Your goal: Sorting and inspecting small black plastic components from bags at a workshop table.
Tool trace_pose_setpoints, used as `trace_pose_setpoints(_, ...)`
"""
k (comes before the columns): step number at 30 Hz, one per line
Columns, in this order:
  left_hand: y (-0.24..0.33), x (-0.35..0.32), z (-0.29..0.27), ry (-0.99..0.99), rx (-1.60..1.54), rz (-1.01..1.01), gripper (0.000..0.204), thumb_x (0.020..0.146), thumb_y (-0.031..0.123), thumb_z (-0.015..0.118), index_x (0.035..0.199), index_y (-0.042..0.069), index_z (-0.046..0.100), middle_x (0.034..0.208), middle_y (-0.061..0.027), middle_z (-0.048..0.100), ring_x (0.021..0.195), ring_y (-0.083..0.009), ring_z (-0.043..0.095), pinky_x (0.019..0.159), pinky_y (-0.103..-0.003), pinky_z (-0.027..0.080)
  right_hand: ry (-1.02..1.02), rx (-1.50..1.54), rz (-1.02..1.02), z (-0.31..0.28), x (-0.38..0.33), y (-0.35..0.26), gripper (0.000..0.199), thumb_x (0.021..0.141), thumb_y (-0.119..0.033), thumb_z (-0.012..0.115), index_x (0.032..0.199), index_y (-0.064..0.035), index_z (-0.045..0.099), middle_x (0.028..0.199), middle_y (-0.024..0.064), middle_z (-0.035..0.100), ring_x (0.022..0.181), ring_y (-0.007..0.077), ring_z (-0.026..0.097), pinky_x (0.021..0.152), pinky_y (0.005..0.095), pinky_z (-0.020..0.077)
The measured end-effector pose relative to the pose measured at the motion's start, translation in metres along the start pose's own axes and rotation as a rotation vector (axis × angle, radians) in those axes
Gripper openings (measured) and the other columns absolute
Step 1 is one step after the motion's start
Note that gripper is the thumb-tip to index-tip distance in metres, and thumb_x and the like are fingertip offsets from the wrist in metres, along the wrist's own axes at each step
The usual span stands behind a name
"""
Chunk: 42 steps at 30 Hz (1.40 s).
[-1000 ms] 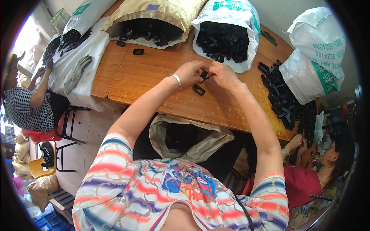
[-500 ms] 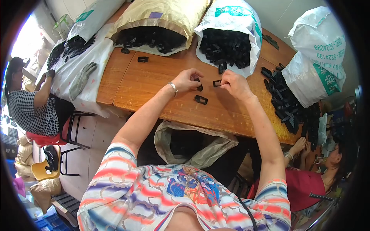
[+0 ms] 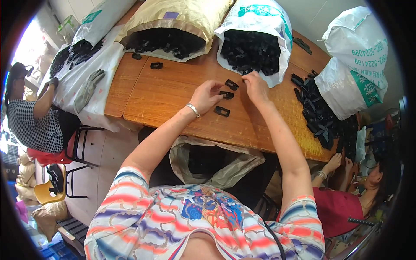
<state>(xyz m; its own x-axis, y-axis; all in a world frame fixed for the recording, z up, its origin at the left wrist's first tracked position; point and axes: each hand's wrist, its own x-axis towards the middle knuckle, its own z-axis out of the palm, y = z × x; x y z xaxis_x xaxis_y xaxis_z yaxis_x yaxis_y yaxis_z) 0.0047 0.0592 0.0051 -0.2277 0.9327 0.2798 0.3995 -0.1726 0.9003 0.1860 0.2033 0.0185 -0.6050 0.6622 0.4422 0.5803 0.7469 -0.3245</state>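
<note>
Three small black rectangular plastic frames lie on the wooden table before me: an upper one (image 3: 232,84), a middle one (image 3: 226,95) and a lower one (image 3: 222,112). My left hand (image 3: 206,97), with a bracelet at the wrist, has its curled thumb and fingers at the left end of the middle frame. At the mouth of a white sack (image 3: 285,56), my right hand (image 3: 258,89) pinches a black plastic piece (image 3: 245,73); the fingers hide much of it. Black pieces fill that sack's opening.
A tan sack (image 3: 190,21) of black parts lies left of the white one. Black parts (image 3: 314,112) are heaped at right beside another white sack (image 3: 355,86). An open sack (image 3: 177,160) hangs at my lap. Co-workers sit at left (image 3: 34,121) and right (image 3: 338,208).
My right hand has set its black frame down on the table and moved up to the white sack's mouth. The left hand has stayed near the middle frame.
</note>
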Motion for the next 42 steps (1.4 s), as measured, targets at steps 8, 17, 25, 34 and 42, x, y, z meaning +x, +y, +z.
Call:
trace_pose_setpoints(8,0.007,-0.038,-0.008,-0.116,0.040,-0.019,0.032,0.080,0.010,0.073,0.110,0.002,0.064,0.108,-0.0129,0.058,0.102,-0.0280,0.062,0.088,-0.036,0.052,-0.252,-0.489,-0.245,-0.005,0.033,0.017,0.012,0.079,-0.004,0.065,0.091,-0.0067,0.069,0.098,0.0136,0.057,0.084,0.0344,0.065,0.073,0.0435,0.0534)
trace_pose_setpoints(17,0.009,-0.038,-0.013,-0.158,0.229,0.130,0.041,0.076,0.026,0.078,0.108,0.004,0.067,0.102,-0.0128,0.060,0.101,-0.0329,0.053,0.092,-0.039,0.046,-0.377,-0.212,0.022,-0.030,0.013,-0.002,0.026,0.071,-0.018,0.081,0.079,-0.0050,0.060,0.090,0.0153,0.065,0.083,0.0345,0.065,0.070,0.0448,0.0512)
trace_pose_setpoints(25,0.026,-0.046,0.012,-0.058,0.514,0.174,0.036,0.070,0.029,0.080,0.098,0.009,0.068,0.100,-0.0086,0.061,0.101,-0.0299,0.053,0.086,-0.039,0.045,-0.181,0.049,0.034,-0.038,-0.070,-0.036,0.027,0.075,-0.012,0.077,0.081,-0.0060,0.051,0.086,0.0137,0.062,0.076,0.0363,0.062,0.063,0.0456,0.0472)
trace_pose_setpoints(34,0.034,-0.059,0.028,0.063,0.649,0.165,0.030,0.067,0.030,0.081,0.080,0.009,0.064,0.091,-0.0080,0.059,0.096,-0.0288,0.054,0.078,-0.041,0.044,-0.058,0.130,0.104,-0.032,-0.092,-0.039,0.026,0.075,-0.008,0.076,0.093,-0.0025,0.058,0.096,0.0164,0.063,0.087,0.0374,0.063,0.074,0.0434,0.0507)
trace_pose_setpoints(42,0.044,-0.070,0.036,-0.021,0.450,0.349,0.018,0.073,0.016,0.075,0.086,0.009,0.066,0.092,-0.0095,0.059,0.093,-0.0309,0.054,0.075,-0.040,0.046,-0.086,0.148,0.242,-0.042,-0.103,-0.038,0.025,0.074,-0.007,0.078,0.090,0.0000,0.060,0.093,0.0183,0.063,0.086,0.0378,0.061,0.075,0.0433,0.0495)
